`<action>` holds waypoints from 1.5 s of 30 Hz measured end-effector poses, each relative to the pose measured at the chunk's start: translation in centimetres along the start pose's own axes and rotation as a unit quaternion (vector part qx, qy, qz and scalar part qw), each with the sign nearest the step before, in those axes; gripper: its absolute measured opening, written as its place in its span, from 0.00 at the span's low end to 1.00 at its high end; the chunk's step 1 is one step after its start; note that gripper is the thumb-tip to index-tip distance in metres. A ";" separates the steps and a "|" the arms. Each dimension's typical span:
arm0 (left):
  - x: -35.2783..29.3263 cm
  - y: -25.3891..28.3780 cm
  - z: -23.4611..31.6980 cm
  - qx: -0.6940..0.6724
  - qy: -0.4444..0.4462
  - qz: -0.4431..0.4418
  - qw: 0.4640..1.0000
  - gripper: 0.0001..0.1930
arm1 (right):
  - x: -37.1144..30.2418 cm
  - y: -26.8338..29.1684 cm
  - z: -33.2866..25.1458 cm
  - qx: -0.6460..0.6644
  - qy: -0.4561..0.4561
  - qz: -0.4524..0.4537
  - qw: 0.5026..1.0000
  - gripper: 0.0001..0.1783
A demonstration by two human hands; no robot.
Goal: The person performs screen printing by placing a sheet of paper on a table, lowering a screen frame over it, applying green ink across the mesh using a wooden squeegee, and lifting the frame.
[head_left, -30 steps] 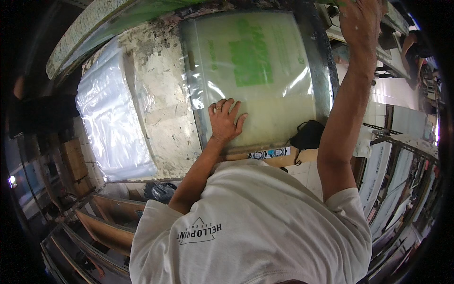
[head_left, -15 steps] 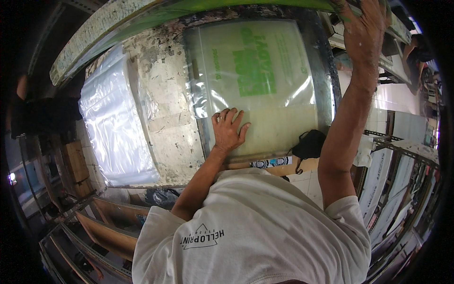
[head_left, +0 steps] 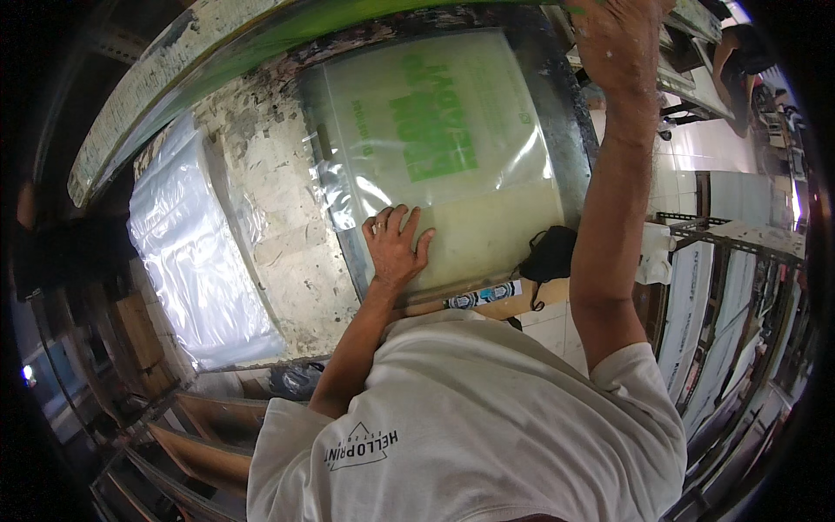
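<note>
A clear plastic bag (head_left: 513,157) printed in green lies flat on a pale glossy board with a dark border (head_left: 557,91). My left hand (head_left: 396,248) rests palm down with spread fingers at the bag's near edge, a ring on one finger. Over the far side of the table, a screen printing frame (head_left: 130,104) is raised, with green ink along its underside. My right hand (head_left: 616,43) reaches up to the frame's right end and appears to grip it; the picture's top edge cuts off most of its fingers.
A stack of clear plastic bags (head_left: 196,252) lies on the stained table (head_left: 283,191) to the left. A black face mask (head_left: 550,254) sits at the board's near right corner. Wooden panels (head_left: 204,452) stand lower left, and racks (head_left: 731,304) line the right.
The view has turned and shifted, so the table, bag and both hands appear further left. My left hand stays flat at the bag's near edge; my right hand stays at the frame.
</note>
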State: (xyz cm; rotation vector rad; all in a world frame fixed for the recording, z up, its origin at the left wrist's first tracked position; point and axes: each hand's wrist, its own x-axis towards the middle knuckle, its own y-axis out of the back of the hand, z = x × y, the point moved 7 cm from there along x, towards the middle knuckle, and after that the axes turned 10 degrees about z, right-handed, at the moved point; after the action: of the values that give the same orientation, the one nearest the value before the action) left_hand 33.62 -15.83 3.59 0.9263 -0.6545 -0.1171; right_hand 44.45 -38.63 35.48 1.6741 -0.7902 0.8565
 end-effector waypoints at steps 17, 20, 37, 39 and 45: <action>-0.1 -0.1 0.2 0.012 -0.017 0.008 1.000 0.18 | -0.4 0.1 0.4 -0.014 0.024 0.021 0.999 0.33; -0.1 -0.1 0.2 0.014 -0.013 0.008 1.000 0.18 | -0.5 0.0 0.7 -0.010 0.020 0.020 1.000 0.34; -0.3 0.0 0.0 0.008 -0.019 0.020 1.000 0.18 | -0.3 0.2 -0.3 0.001 0.045 0.041 0.998 0.33; -0.4 -0.1 -0.1 0.005 -0.017 0.019 1.000 0.18 | 0.1 0.0 0.2 0.019 0.019 0.005 1.000 0.33; -0.5 -0.2 -0.3 0.003 -0.009 0.019 1.000 0.19 | -0.3 -0.2 0.3 -0.036 0.012 0.022 0.999 0.30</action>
State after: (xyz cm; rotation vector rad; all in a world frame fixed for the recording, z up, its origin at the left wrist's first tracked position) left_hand 33.38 -15.56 3.08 0.9194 -0.6896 -0.0897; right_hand 44.53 -38.83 35.04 1.5866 -0.8348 0.8666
